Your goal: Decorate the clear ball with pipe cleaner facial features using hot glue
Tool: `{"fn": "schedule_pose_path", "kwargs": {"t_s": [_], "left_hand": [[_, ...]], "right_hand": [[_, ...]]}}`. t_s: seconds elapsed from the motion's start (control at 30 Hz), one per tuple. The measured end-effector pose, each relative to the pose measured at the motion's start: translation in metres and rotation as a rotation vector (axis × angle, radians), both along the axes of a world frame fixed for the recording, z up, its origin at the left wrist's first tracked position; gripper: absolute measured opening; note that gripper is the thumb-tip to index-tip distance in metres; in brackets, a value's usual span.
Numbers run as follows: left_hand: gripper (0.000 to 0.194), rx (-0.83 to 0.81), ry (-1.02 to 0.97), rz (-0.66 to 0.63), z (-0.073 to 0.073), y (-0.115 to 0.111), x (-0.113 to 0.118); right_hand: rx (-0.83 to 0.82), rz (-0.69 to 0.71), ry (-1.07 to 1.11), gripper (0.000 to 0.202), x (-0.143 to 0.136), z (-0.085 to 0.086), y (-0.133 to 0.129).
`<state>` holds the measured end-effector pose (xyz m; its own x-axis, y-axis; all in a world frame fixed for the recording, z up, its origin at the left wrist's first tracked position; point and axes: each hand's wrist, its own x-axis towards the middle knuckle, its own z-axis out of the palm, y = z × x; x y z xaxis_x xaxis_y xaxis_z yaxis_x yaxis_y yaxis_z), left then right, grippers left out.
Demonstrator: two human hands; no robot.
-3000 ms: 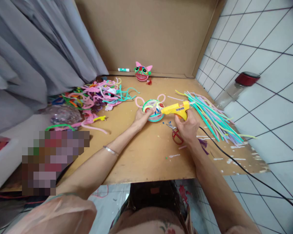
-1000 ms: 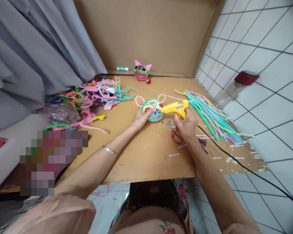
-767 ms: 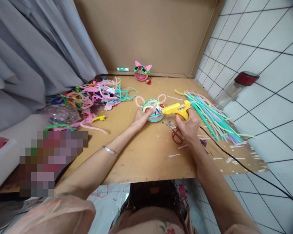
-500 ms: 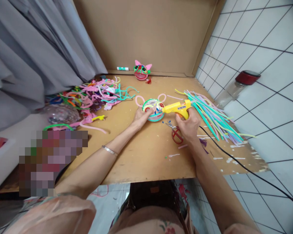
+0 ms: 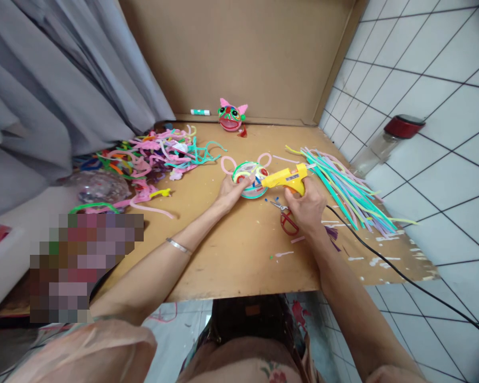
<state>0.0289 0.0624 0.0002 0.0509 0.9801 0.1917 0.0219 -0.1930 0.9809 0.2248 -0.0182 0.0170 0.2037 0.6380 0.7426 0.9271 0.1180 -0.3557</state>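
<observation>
Brown board (image 5: 239,58) backs a wooden worktop (image 5: 223,260) flecked with white marks. Near its middle, the left hand (image 5: 230,194) pinches a round piece (image 5: 257,192), while the right hand (image 5: 309,206) grips a yellow glue gun (image 5: 279,177), its nozzle at the piece; contact is hard to tell. The piece has its green rim, curled yellow and red details and two hollow pink loops; it looks only part built beside the pink-eared face (image 5: 230,125) behind (whose ears are solid and fuzzy). Straight, soft-looking stems (image 5: 343,186) lie right, a curly tangle (image 5: 151,154) left, and red-handled scissors (image 5: 289,222) near the right hand.
</observation>
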Motion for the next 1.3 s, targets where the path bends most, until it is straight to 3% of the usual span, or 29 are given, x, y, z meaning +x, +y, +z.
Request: {"fn": "schedule_pose_path", "kwargs": {"t_s": [0.43,0.83,1.1,1.3], "left_hand": [[0.046,-0.006,0.007,-0.003,-0.004,0.004,0.000],[0.047,0.010,0.030,-0.029,0.006,-0.004,0.001],[0.048,0.001,0.020,-0.009,-0.001,0.001,0.000],[0.048,0.008,0.044,-0.017,-0.002,0.002,0.000]], "right_hand": [[0.017,-0.007,0.052,0.019,-0.002,0.000,0.004],[-0.010,-0.016,0.029,0.017,0.001,0.004,-0.001],[0.108,-0.038,-0.011,0.018,0.001,0.005,-0.001],[0.057,-0.006,-0.025,0.021,0.000,0.000,0.000]]}}
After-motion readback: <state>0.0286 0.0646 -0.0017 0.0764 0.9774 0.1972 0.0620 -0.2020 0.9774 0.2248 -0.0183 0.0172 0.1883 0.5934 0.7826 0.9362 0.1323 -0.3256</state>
